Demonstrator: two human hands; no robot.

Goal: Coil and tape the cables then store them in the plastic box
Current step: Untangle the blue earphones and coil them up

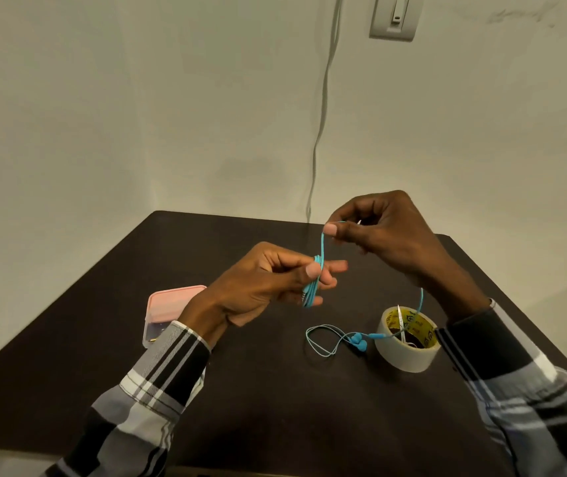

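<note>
Grip: left hand (268,280) pinches the turquoise cable coil (313,287) wound on its fingers; right hand (385,232) pinches the free strand above it.

The strand runs near-vertical between the hands, right hand farther and higher. Remaining slack and earbuds (359,342) lie on the table (275,407), nearer, beside the tape roll (407,339). Plastic box (168,311) sits left.

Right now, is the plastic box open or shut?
Shut: the pink lid sits flat on the plastic box.
</note>
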